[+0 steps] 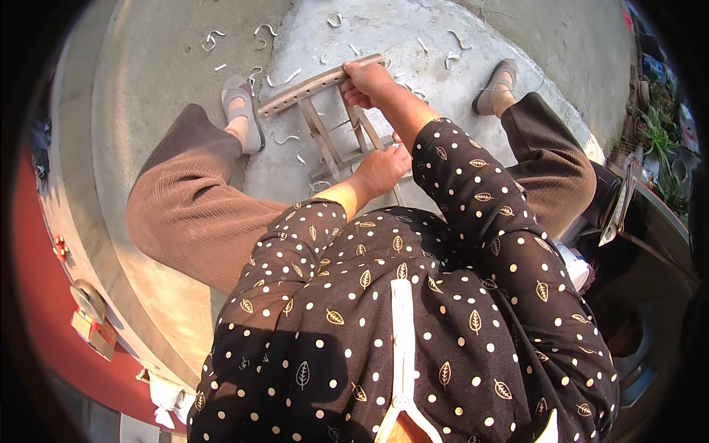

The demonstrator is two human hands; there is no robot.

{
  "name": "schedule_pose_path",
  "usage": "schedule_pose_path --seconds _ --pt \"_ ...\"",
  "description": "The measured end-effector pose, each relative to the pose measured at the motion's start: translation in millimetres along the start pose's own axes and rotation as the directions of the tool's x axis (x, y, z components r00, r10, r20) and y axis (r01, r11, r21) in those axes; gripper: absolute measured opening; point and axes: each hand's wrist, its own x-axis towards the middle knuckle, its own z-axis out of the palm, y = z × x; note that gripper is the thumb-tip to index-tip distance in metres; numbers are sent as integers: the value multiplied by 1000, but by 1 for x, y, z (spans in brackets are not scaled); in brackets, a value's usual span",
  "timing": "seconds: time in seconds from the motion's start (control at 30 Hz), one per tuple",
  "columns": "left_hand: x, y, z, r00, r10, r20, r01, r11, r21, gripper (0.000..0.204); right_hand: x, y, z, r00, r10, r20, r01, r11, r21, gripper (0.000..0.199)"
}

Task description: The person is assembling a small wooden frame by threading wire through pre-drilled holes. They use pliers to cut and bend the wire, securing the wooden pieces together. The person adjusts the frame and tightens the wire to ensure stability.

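A small wooden frame [317,111], like a stool's frame with a drilled top rail and thin legs, stands on the concrete between my feet. My right hand [367,80] grips the far end of the top rail [303,90]. My left hand [382,168] is closed around the lower crosspieces near my lap. What the fingers of that hand pinch is hidden. My dotted dark sleeves cover both upper arms.
Pale curled shavings [269,31] lie scattered over the concrete ground [155,81]. My feet in grey shoes [240,103] flank the frame. Potted plants [657,125] and dark objects stand at the right. A red surface with small boxes [92,325] runs along the left.
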Motion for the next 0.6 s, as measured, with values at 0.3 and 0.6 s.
schedule_pose_path --seconds 0.3,0.6 --pt "37 -29 -73 893 -254 -371 250 966 -60 37 -40 119 -114 879 -154 -451 113 987 -117 49" --pt "80 -129 -104 821 -568 47 565 822 64 67 -78 165 -55 956 288 53 -292 922 253 52"
